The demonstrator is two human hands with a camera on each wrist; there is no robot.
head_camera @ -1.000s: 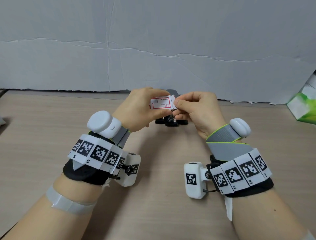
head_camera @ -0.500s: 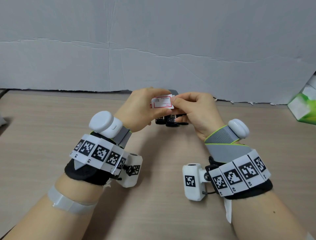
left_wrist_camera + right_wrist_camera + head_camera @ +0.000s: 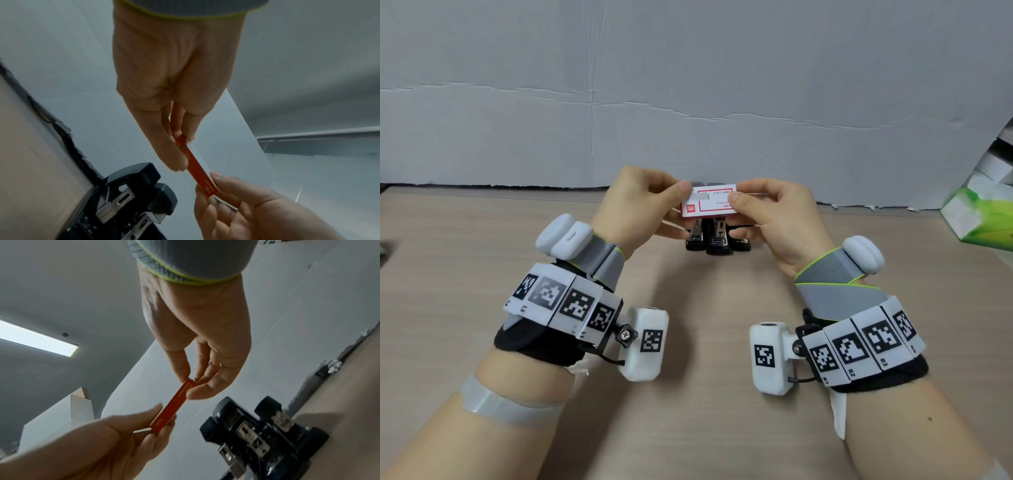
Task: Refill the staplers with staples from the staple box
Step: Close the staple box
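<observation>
A small white staple box (image 3: 708, 202) with red print and a red side (image 3: 196, 167) (image 3: 173, 404) is held in the air between both hands. My left hand (image 3: 654, 202) pinches its left end and my right hand (image 3: 763, 205) pinches its right end. Right below the box, black staplers (image 3: 717, 236) stand side by side on the wooden table (image 3: 705, 291), tops swung open, metal staple channels showing (image 3: 117, 201) (image 3: 252, 441). The box looks closed; no staples are visible.
A grey paper backdrop (image 3: 688, 85) rises just behind the staplers. A green and white carton (image 3: 983, 209) sits at the table's right edge. Bare table surface lies in front of the staplers between my wrists.
The staple box has tilted so its printed top faces the head camera more fully. My hands have slid apart to its two ends.
</observation>
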